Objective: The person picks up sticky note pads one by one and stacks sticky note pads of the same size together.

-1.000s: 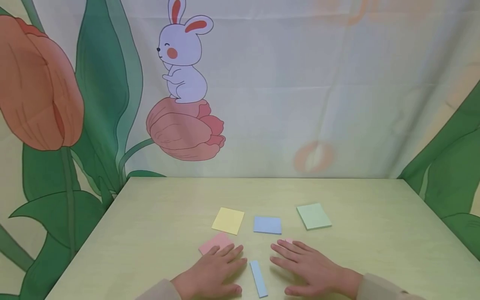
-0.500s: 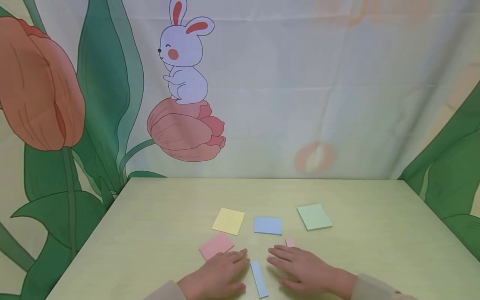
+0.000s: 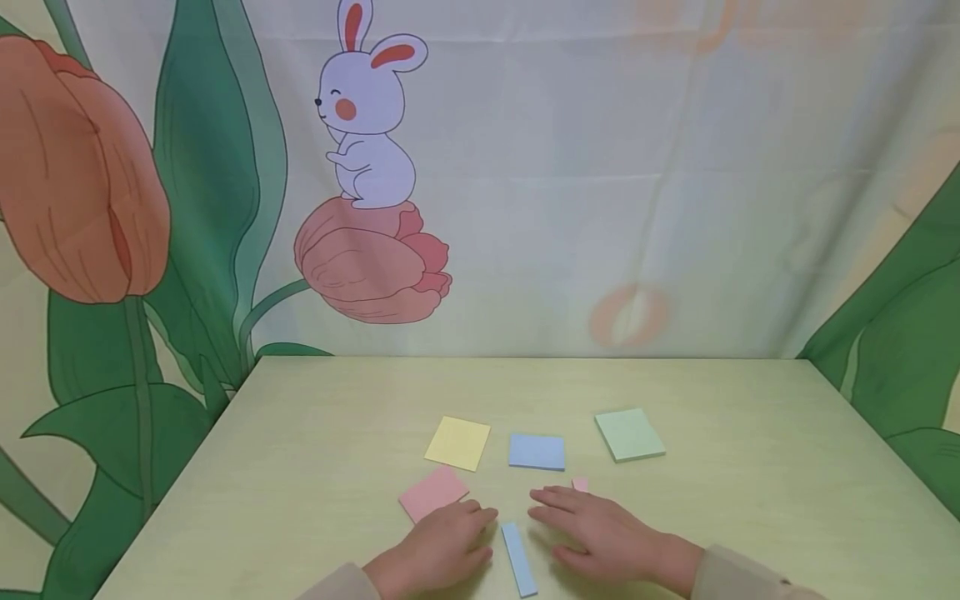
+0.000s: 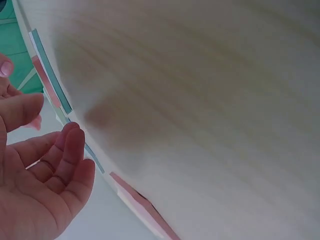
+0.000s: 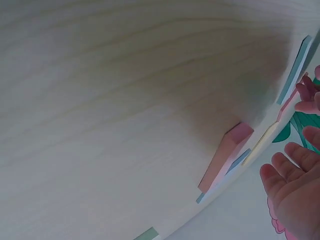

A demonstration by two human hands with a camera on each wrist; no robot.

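Observation:
My left hand (image 3: 441,546) hovers low over the table just left of a narrow light-blue strip pad (image 3: 519,560), its fingers loosely bent and holding nothing. Its back covers the near corner of a pink sticky-note pad (image 3: 433,493). On the strip's other side is my right hand (image 3: 609,532), fingers extended, thumb apart, also without anything in it. Behind its knuckles the end of a small pink pad (image 3: 580,484) shows; the right wrist view shows more of that small pad (image 5: 225,156). In the left wrist view the palm of my left hand (image 4: 42,187) faces the camera.
Farther back on the pale wooden table (image 3: 315,467) lie a yellow pad (image 3: 458,443), a blue pad (image 3: 537,452) and a green pad (image 3: 630,434). A cloth backdrop (image 3: 525,167) printed with tulips and a rabbit hangs behind the table's far edge.
My hands have drawn closer together, the left moving right and the right moving left. More of both pink pads shows now. The left fingers have bent more; the pads have stayed put.

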